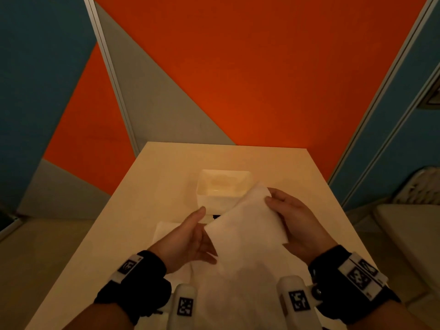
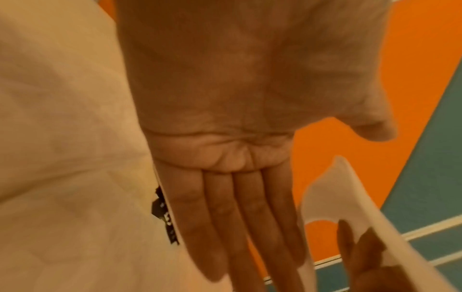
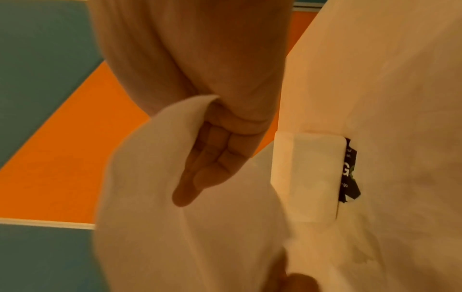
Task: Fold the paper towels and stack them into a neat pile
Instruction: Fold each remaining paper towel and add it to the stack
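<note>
Overhead, from the head camera, a pale worktop [image 1: 133, 210] stands against a wall of orange, grey and blue panels [image 1: 238, 67]. Above the worktop, 2 hands hold up 1 white paper towel [image 1: 242, 236] between them; it hangs loose and slanted, its upper corner near the right hand and its lower part draping toward the person. Behind the towel, toward the far side of the worktop, sits a white rectangular tray [image 1: 222, 186] with a low rim, and a small dark label shows just at its near edge. Another white paper towel [image 1: 166, 231] lies flat on the worktop under the left hand, partly hidden by it. The left hand [image 1: 190, 239] is spread with straight fingers, palm turned toward the towel's left edge and touching it; the left wrist view shows the 4 fingers flat and side by side. The right hand [image 1: 292, 220] grips the towel's upper right edge, thumb on the near face and fingers curled behind; the right wrist view shows the sheet wrapped over those bent fingers. Both wrists wear black straps [image 1: 142, 282] carrying white blocks with square black-and-white markers.
</note>
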Motion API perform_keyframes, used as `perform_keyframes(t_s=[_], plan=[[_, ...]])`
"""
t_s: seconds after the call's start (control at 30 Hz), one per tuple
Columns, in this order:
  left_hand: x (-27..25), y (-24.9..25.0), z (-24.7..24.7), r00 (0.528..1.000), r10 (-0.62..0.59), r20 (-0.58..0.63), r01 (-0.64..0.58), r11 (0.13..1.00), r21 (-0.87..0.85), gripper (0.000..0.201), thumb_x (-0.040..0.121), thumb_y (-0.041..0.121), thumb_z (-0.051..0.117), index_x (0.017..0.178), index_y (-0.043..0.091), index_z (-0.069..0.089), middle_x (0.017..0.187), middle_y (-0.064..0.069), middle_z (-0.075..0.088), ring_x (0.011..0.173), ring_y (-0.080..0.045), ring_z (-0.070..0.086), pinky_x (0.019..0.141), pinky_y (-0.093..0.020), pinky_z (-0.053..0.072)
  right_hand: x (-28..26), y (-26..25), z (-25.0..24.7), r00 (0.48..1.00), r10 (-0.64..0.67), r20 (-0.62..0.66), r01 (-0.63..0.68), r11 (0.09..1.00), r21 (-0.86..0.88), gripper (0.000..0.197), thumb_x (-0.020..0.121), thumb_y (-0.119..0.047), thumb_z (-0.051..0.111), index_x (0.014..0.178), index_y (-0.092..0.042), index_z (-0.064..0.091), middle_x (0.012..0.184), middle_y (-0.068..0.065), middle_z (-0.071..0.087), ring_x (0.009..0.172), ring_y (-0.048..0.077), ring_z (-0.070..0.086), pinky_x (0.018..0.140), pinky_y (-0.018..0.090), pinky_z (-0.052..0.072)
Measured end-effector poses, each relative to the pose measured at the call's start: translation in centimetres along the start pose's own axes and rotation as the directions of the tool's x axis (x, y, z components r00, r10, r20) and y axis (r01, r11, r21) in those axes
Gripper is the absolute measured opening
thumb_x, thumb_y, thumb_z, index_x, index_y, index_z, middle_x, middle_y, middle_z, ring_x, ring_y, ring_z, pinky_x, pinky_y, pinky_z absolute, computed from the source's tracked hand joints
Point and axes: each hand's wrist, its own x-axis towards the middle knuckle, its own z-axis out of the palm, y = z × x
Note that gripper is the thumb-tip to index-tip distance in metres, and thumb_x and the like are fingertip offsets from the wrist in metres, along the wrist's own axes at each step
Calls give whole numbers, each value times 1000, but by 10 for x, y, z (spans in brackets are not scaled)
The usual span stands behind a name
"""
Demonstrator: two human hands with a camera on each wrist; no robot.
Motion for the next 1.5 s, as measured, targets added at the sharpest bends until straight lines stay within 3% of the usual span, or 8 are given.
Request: perform_keyframes(t_s=[0.1,0.33,0.67,0.87,1.0,1.2,1.33,1.5], plan=[[-2,10,6,998,23,-53,-18,996,87,79,92,57,27,41,9,64,53,-9,63,61,-22,65,69,-34,47,-4,-1,0,999,-36,-12,37,997,73,26,99,-11,43,114,-15,64,107,8,72,91,22,70,69,32,58],[-2,14,15,1000,19,3,-19,989,147,76,71,67,37,109,9,67,105,-17,71,96,-30,66,86,-36,50,-9,-5,5,992,-129,8,129,989,69,27,99,-12,41,116,-16,62,106,7,72,91,21,70,74,32,59],[-1,31,21,818,501,-283,-508,860,55,27,72,22,67,89,2,73,84,-11,74,74,-16,69,63,-24,54,-13,-2,0,954,-300,20,300,942,-154,75,77,7,66,130,-41,42,92,13,73,85,26,71,70,38,59],[-4,33,24,760,575,-302,-539,818,200,10,80,7,67,85,2,74,78,-6,74,70,-12,69,61,-20,53,-7,1,-2,922,-387,-31,341,845,-411,27,74,7,73,94,-11,73,80,7,67,68,15,59,63,26,55],[0,30,22,699,629,-339,-569,777,270,49,65,36,73,80,-10,67,78,-30,62,71,-21,57,69,-34,47,-4,2,-6,900,-430,-66,373,840,-395,8,76,9,70,79,2,69,74,3,66,66,5,60,60,21,51],[0,31,15,473,824,-311,-440,527,728,51,62,55,78,101,45,48,112,21,47,101,3,46,79,-9,37,-2,-10,-13,869,-493,35,399,659,-637,14,73,-1,77,75,-13,71,106,-4,58,97,3,55,78,20,46],[-11,42,22,619,763,187,-583,286,761,37,73,43,71,108,45,59,120,22,49,118,-2,45,97,-12,34,-4,-27,-6,908,-367,201,414,718,-560,6,76,3,73,77,-2,69,79,3,68,72,8,60,66,25,48],[-13,46,36,780,551,297,-579,456,675,20,78,32,73,98,37,73,100,-4,66,94,-17,64,83,-41,52,-1,-42,10,915,-247,320,394,722,-568,8,79,2,71,78,-6,68,73,2,66,67,9,59,61,23,49]])
